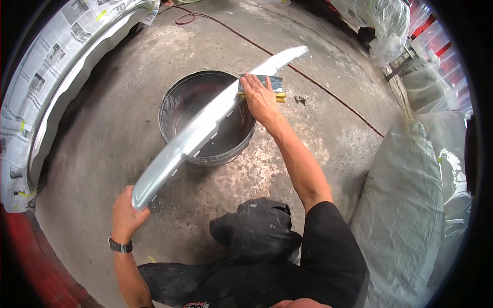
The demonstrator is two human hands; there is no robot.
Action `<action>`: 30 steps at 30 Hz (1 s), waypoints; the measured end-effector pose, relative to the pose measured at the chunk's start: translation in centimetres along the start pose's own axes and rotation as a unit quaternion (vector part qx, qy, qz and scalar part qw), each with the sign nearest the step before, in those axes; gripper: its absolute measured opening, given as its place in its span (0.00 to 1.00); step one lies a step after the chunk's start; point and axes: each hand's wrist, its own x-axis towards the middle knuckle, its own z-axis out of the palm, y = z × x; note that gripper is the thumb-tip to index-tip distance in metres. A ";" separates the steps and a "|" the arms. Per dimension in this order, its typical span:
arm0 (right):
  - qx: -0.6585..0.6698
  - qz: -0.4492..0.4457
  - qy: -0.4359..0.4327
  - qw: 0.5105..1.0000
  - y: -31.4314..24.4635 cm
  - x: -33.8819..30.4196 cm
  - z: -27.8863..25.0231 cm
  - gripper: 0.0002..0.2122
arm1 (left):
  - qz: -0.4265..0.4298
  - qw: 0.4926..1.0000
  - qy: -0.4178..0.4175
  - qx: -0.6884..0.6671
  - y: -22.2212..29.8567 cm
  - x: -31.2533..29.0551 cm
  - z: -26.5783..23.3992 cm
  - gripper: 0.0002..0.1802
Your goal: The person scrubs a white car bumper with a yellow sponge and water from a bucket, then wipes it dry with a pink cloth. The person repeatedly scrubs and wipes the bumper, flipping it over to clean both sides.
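Head view: your left hand (126,213) grips the near end of a long silver trim panel (205,126), fingers wrapped round its rounded tip at about 7 o'clock. Your right hand (260,98) lies flat, fingers spread, pressing a grey sanding block (267,84) with a yellow edge against the panel's upper part, toward 12 o'clock. The panel runs slantwise from 7 o'clock up to 1 o'clock, resting across the rim of a dark round bucket (174,102) that stands on the concrete floor (102,138). A red hose (318,84) crosses the floor beyond. A car body masked with newspaper (41,72) curves along 9 to 11 o'clock; grey plastic sheeting (405,195) lies at 3 o'clock.
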 end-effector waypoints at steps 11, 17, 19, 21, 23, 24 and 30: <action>-0.031 -0.054 -0.025 0.998 1.2 -0.8 0.4 0.26 | -0.015 1.000 0.003 -0.005 1.0 0.1 0.0 0.25; 0.085 -0.161 0.006 0.983 -5.7 -4.1 0.6 0.28 | -0.013 1.000 0.013 -0.009 -0.6 -0.9 -0.1 0.25; 0.007 -0.069 -0.012 0.998 0.3 -2.1 0.6 0.29 | -0.004 1.000 0.010 -0.017 0.4 -0.7 0.0 0.25; -0.034 -0.029 0.008 0.999 2.0 -1.6 0.4 0.27 | 0.004 1.000 0.009 -0.016 1.0 -0.3 -0.1 0.25; -0.020 -0.023 -0.058 0.998 -1.3 -1.4 0.3 0.27 | 0.001 1.000 0.001 0.000 0.8 -0.3 -0.4 0.24; 0.019 -0.084 -0.062 0.994 -3.7 -2.9 0.5 0.27 | 0.000 1.000 0.003 0.000 0.6 -0.4 -0.3 0.24; -0.039 -0.048 0.058 0.996 4.2 -1.4 1.8 0.24 | -0.022 0.999 -0.010 -0.024 1.1 -0.2 0.0 0.27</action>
